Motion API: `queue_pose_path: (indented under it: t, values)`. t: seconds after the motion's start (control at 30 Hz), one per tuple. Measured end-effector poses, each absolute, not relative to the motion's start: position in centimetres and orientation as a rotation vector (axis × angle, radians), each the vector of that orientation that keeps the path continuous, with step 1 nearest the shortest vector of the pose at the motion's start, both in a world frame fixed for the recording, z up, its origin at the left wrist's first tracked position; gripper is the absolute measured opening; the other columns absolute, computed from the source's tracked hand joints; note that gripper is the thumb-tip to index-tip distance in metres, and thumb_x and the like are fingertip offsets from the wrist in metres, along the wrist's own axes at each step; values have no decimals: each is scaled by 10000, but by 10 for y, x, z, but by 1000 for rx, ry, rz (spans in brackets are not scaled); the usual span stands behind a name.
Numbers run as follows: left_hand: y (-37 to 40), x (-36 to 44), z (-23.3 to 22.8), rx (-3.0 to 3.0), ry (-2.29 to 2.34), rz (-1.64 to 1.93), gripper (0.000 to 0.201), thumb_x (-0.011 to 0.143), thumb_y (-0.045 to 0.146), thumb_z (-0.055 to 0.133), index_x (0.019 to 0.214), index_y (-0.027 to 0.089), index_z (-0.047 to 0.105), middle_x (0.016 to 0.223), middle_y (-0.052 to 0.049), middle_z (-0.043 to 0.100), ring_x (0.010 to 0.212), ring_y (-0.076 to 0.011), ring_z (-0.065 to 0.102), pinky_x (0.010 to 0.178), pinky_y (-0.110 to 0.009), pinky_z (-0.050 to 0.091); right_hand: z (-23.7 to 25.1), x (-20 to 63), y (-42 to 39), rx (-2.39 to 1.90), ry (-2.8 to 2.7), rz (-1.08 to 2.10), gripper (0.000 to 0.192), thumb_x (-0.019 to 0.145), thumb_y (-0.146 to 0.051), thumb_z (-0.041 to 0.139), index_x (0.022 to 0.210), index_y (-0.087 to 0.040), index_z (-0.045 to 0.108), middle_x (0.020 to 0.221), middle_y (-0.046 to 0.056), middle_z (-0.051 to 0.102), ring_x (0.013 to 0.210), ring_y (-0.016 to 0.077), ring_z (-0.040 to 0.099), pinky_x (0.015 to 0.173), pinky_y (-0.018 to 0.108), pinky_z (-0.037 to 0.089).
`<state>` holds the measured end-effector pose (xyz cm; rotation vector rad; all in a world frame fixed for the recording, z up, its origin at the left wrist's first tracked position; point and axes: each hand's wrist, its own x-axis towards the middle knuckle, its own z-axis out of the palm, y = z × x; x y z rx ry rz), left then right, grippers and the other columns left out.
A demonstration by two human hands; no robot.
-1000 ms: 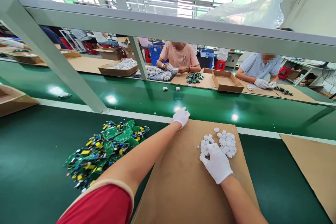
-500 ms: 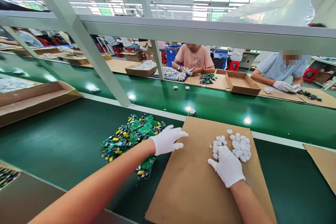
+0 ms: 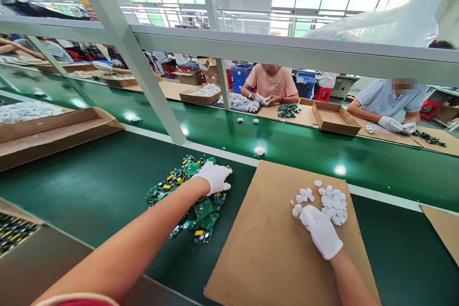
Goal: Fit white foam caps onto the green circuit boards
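My left hand, in a white glove, is over the right side of a heap of green circuit boards. Its fingers are partly stretched, with the thumb apart from them, and no held board shows. On a brown cardboard sheet, my gloved right hand reaches in among small white plastic pieces. The fingers of that hand are bent and pressed together beside a few loose white pieces. Whatever lies under its fingertips is hidden by the glove.
Beyond the cardboard runs a green conveyor belt carrying a few small parts. A slanted metal post and a crossbar stand ahead. A cardboard tray lies left. Two co-workers sit across the belt near an open box.
My left hand has moved left, from the cardboard's edge onto the circuit boards. My right hand has shifted slightly toward me, its thumb no longer spread out. The view has tilted a little.
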<state>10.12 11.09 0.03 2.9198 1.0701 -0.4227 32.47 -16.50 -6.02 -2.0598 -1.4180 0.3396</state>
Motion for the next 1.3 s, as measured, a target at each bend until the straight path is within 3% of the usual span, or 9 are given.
queue_pose_path:
  t: [0.17,0.27,0.33,0.4,0.53,0.7,0.9,1.07,1.3]
  values:
    - [117,115,0,2906,1146,-376,364,721,344,534,1040,214,651,1014,-155,659,937,-303,598,809,-406,399,-51,297,-164,-2002,-1482,241,296,889,-322,401,657,-207,545,597,-9,564,559,133,528,570,249,429]
    - [116,114,0,2904,1119,-326,358,761,355,488,1079,264,627,1010,-112,669,931,-268,605,813,-377,400,-54,268,-160,-1902,-1907,213,178,821,-211,486,926,-210,629,990,57,653,921,212,593,800,332,452]
    - [112,109,0,2914,1054,-301,415,742,411,515,1128,282,595,1127,-93,629,1020,-267,570,879,-383,368,-56,258,-157,-1829,-2141,266,427,786,-245,541,1212,-220,527,1323,79,488,1201,286,437,975,430,361]
    - [107,101,-1,2934,987,-302,482,683,424,588,1143,282,584,1236,-86,567,1125,-282,504,968,-413,289,-56,258,-156,-1854,-2200,348,614,767,-309,570,1346,-212,392,1436,81,330,1298,312,302,1053,477,262]
    - [100,91,-1,2980,930,-307,460,665,296,623,1122,255,593,1225,-95,576,1130,-282,502,1034,-473,145,-52,260,-156,-2026,-2056,418,698,753,-348,575,1386,-189,328,1454,106,272,1326,328,233,1071,504,215]
    - [100,92,2,2987,996,-219,412,665,278,614,1075,241,616,1081,-89,648,1048,-271,553,1040,-500,127,-47,253,-155,-1734,-2315,661,792,718,-519,581,1384,-169,334,1475,106,185,1339,360,154,1082,514,172]
    - [103,88,3,2795,1021,234,438,692,239,557,1130,228,575,1124,-67,616,1013,-251,562,945,-402,359,-45,250,-153,-1977,-2147,508,797,703,-480,619,1387,-188,330,1467,124,215,1333,375,163,1063,552,168]
    - [71,108,3,1902,837,726,510,647,220,626,1144,187,517,1124,-67,592,1014,-210,554,871,-339,441,-51,245,-151,-1739,-2334,578,778,725,-503,592,1388,-193,327,1463,79,252,1340,348,165,1085,510,152]
    - [3,149,5,577,387,495,302,713,201,657,1005,178,582,1023,-58,612,824,-144,608,673,-238,487,-40,253,-155,-1920,-2263,557,859,727,-594,531,1416,-166,248,1496,105,137,1355,338,90,1096,487,76]
